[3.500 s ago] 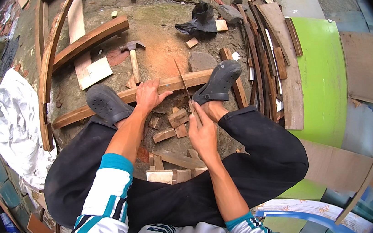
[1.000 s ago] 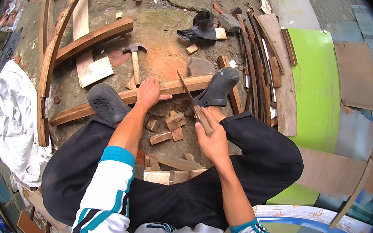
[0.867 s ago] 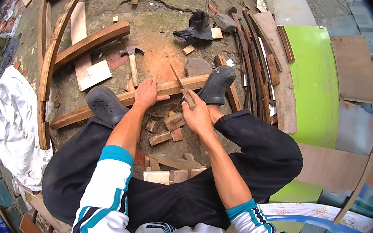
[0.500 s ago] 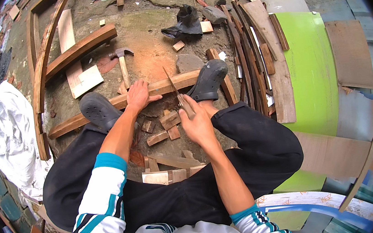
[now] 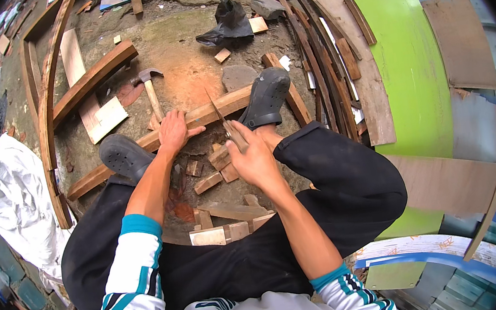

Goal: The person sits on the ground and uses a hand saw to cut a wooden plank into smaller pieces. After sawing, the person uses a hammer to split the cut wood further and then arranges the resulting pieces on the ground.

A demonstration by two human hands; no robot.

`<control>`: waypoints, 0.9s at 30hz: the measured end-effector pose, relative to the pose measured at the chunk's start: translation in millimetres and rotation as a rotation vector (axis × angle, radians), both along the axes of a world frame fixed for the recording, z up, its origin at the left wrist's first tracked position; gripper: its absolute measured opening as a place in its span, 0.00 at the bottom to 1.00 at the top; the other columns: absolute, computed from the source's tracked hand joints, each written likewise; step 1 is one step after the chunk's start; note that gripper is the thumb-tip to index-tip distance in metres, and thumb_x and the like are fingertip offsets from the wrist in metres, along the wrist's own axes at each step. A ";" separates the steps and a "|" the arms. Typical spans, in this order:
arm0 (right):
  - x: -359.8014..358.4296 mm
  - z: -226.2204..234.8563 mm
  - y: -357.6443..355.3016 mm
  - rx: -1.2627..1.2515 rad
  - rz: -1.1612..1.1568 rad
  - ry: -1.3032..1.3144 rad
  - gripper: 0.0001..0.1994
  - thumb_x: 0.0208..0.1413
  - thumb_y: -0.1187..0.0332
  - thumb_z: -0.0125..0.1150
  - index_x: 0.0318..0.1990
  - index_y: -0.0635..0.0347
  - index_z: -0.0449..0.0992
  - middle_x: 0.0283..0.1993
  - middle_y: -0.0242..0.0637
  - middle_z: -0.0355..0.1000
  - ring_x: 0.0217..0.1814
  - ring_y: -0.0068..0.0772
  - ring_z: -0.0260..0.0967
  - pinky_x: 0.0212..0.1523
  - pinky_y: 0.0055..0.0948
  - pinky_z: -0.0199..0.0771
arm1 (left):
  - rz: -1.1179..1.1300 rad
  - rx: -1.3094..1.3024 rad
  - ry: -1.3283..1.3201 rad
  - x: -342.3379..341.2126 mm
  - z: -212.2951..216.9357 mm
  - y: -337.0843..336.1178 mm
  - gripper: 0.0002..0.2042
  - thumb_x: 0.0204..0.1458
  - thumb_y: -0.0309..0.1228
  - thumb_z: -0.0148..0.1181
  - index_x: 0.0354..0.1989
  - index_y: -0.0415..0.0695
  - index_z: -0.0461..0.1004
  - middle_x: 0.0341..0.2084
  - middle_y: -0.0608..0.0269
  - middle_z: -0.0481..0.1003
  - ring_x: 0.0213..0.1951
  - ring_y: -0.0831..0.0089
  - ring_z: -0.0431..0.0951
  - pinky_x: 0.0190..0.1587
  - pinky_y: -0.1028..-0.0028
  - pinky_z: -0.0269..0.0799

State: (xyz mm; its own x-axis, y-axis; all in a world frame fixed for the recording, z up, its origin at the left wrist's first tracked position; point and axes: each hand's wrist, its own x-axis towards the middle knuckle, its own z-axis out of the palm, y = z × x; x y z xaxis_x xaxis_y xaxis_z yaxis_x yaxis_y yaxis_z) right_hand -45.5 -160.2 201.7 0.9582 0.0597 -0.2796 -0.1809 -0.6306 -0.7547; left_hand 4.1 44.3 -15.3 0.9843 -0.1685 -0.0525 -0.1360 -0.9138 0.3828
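We see the left hand [image 5: 173,130] pressed flat on a long wooden slat [image 5: 163,139] that lies across the ground under both dark clogs [image 5: 265,96], fingers spread and gripping nothing. The right hand [image 5: 254,157] is clenched around the wooden handle of a chisel [image 5: 223,120], its thin blade angled up and touching the slat's near edge. Small wood offcuts [image 5: 208,183] lie scattered just below the hands, between the knees. A hammer [image 5: 151,92] rests beyond the slat.
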 end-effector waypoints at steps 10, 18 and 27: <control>-67.8 79.7 1.5 -0.003 0.080 0.166 0.30 0.60 0.65 0.57 0.70 0.62 0.60 0.39 0.69 0.75 0.42 0.70 0.75 0.47 0.55 0.75 | -0.013 -0.005 0.073 0.0 -0.7 5.7 0.42 0.43 0.68 0.64 0.46 0.33 0.74 0.40 0.51 0.71 0.47 0.55 0.71 0.50 0.60 0.69; -76.7 29.9 4.4 0.043 -0.007 0.053 0.30 0.61 0.66 0.57 0.70 0.61 0.62 0.39 0.66 0.76 0.37 0.68 0.76 0.41 0.52 0.75 | 0.001 0.001 0.115 5.1 16.3 -0.4 0.43 0.43 0.68 0.64 0.50 0.36 0.75 0.45 0.50 0.73 0.52 0.53 0.72 0.54 0.59 0.69; -101.8 74.2 -7.6 0.071 -0.051 0.121 0.27 0.62 0.66 0.59 0.68 0.63 0.65 0.48 0.62 0.76 0.49 0.58 0.77 0.49 0.42 0.74 | 0.064 -0.079 0.223 1.5 18.6 0.9 0.42 0.42 0.67 0.64 0.49 0.37 0.74 0.47 0.47 0.77 0.52 0.49 0.75 0.53 0.55 0.71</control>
